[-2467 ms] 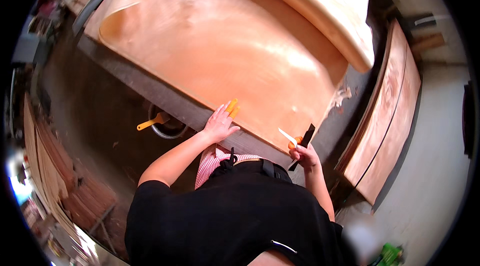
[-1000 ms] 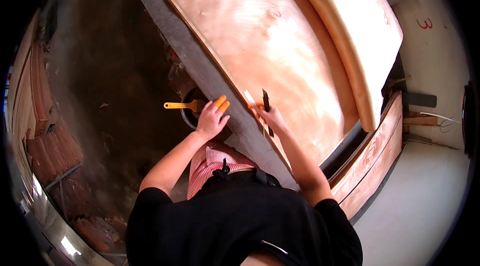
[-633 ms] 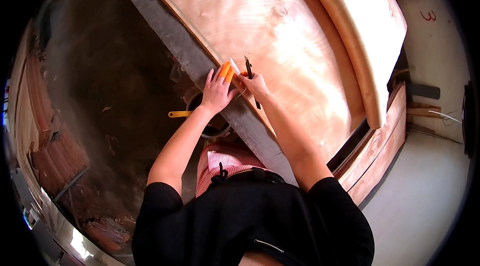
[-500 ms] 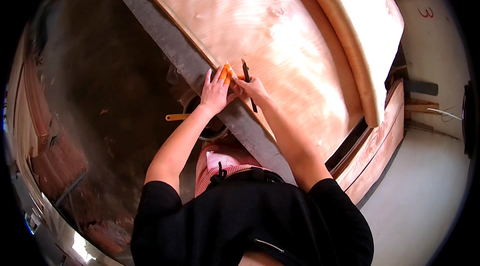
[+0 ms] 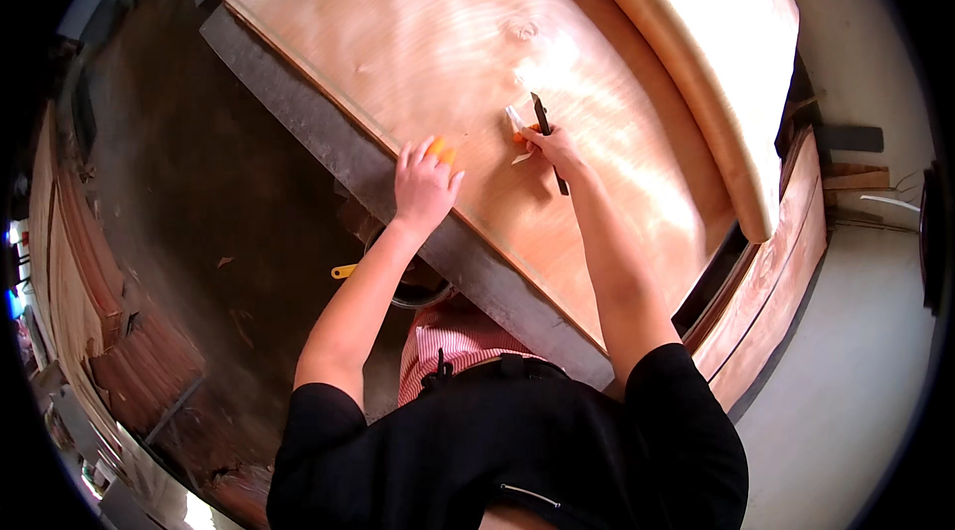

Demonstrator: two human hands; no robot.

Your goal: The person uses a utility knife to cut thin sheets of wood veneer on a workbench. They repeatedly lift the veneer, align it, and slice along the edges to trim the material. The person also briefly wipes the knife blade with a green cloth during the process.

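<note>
- The right hand (image 5: 553,148) is now standing apart from the left hand (image 5: 426,194); half a second ago both were meeting at the near edge of the wood sheet (image 5: 388,62).
- The right hand is now occupying a position over the wood sheet, inward from that edge.
- Its fingers are clamping a black tool (image 5: 541,114), slim and pointed, together with a white strip (image 5: 513,118).
- A small pale piece (image 5: 522,159) is showing just beside these fingers, over the wood sheet; whether it is hanging or lying cannot be told.
- The left hand is staying at the near edge of the wood sheet, apparently touching it. Its fingers are slightly apart, gripping nothing visible; two are wearing orange covers (image 5: 436,147).
- The wood sheet is lying on the grey table (image 5: 298,114), with a curled sheet (image 5: 686,62) rising along its far side.
- A pot (image 5: 406,302) and a yellow handle (image 5: 344,272) are sitting below the near edge of the wood sheet.
- Judgement: the joint handling at the edge is pausing, each hand now working separately.
</note>
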